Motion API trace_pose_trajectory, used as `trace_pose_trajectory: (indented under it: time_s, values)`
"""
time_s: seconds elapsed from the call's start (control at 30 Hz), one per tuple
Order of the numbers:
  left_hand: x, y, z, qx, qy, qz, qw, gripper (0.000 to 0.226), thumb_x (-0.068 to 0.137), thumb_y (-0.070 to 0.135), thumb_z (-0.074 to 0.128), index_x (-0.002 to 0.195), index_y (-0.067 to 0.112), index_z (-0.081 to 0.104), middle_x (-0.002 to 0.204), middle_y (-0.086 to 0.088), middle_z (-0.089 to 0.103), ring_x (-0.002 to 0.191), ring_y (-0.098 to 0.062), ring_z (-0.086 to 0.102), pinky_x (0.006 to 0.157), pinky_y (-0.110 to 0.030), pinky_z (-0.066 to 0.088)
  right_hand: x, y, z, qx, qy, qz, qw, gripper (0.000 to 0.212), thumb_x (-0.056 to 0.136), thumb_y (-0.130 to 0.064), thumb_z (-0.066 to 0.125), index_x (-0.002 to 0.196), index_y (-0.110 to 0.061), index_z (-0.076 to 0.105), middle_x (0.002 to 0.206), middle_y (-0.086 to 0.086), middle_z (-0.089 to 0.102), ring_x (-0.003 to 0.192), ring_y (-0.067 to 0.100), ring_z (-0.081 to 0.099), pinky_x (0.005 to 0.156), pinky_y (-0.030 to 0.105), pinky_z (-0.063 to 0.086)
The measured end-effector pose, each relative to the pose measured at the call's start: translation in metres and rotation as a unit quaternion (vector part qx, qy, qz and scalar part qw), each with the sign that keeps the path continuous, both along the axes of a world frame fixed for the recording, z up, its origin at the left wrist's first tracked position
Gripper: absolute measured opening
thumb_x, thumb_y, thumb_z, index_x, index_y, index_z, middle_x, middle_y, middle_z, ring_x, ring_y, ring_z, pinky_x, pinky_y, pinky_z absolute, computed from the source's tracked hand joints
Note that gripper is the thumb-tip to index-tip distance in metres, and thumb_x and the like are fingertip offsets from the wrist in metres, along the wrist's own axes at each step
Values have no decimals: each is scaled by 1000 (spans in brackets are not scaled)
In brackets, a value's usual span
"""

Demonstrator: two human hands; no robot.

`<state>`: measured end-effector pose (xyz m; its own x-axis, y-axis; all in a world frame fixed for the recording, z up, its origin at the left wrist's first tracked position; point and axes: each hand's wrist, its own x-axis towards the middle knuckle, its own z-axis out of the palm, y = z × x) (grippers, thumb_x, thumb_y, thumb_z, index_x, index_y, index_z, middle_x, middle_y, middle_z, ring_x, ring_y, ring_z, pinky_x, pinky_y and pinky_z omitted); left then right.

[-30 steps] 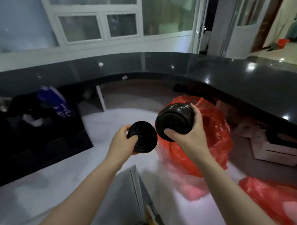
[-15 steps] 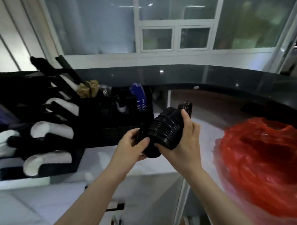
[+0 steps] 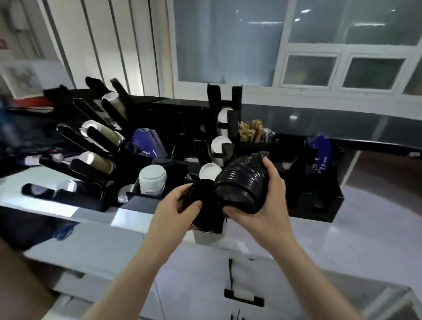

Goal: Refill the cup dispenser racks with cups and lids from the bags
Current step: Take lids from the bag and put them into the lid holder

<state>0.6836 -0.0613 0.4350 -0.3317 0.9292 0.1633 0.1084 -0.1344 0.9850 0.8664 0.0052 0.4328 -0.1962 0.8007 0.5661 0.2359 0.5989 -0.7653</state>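
Black ribbed plastic lids (image 3: 242, 183), nested in a long stack, are gripped by the right hand (image 3: 268, 203), fingers curled over the top and thumb beneath, above the near edge of the white counter (image 3: 346, 238). A smaller clump of black lids (image 3: 198, 207) is pinched by the left hand (image 3: 176, 211) at the stack's lower end, just before the black dispenser rack (image 3: 220, 136). The stack could be fanned apart and spilled, it is judged, if the clump is pulled off crookedly. White lettering on the blue packet (image 3: 322, 152) is too blurred to be read.
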Motion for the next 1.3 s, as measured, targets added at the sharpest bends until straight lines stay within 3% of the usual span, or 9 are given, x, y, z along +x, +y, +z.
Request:
trace_pose_trajectory:
  time_s: [0.13,0.27,0.4,0.5,0.6,0.73,0.93,1.1,1.3]
  values:
    - [-28,1,-1,-2,8,-11,1000,35,88,8,59,106,37,62,99,9,72,93,-7,68,70,-28,57,-18,-8,-3,-30,28,-17,999,111,52,-38,88,140,-48,21,127,-35,25,119,-21,29,92,-2,28]
    - [-18,19,-5,-6,15,-31,999,36,87,9,60,107,39,60,98,11,70,91,-5,67,74,-32,59,16,-5,-12,-71,62,-73,993,108,48,-47,82,140,-51,24,136,-20,36,125,-4,40,97,18,37]
    - [11,29,-18,-18,17,-55,998,36,87,11,61,103,44,60,95,16,71,88,-2,67,69,-26,57,78,9,-35,-115,148,-128,974,96,51,-46,81,134,-53,34,125,-28,49,109,-12,52,88,18,43]
    - [35,43,-24,-37,25,-53,998,35,87,13,61,104,43,59,95,9,71,85,-10,68,61,-25,57,121,33,-57,-142,191,-134,962,82,64,-29,82,132,-48,39,130,-12,53,114,-2,54,94,30,46]
    - [63,68,-26,-46,16,-42,998,34,88,11,61,112,35,59,103,6,70,94,-12,67,70,-30,59,158,70,-72,-176,224,-105,953,74,78,-7,75,139,-32,40,132,0,55,121,17,55,99,45,46]
    - [107,109,-25,-27,21,-17,999,33,89,10,61,116,28,59,104,5,69,95,-10,66,69,-27,58,195,121,-65,-217,269,-41,938,65,71,-19,74,130,-34,49,116,-8,65,106,13,64,72,25,55]
    - [152,155,-35,-27,30,12,999,34,87,13,63,108,40,59,102,11,69,95,-4,66,82,-39,57,233,190,-57,-290,312,35,904,58,81,-18,64,137,-21,45,128,7,61,115,24,61,90,43,53]
    - [163,184,-43,-41,21,31,998,33,87,10,61,100,40,61,100,10,70,94,-4,66,80,-30,54,242,222,-60,-357,325,73,873,67,74,-32,69,137,-20,48,128,7,63,115,27,61,96,48,48]
    - [167,216,-56,-92,29,54,994,28,91,12,54,88,36,67,83,19,71,79,5,65,62,-9,44,242,246,-59,-399,279,84,869,64,73,-40,72,133,-26,53,122,1,67,108,20,66,81,38,57]
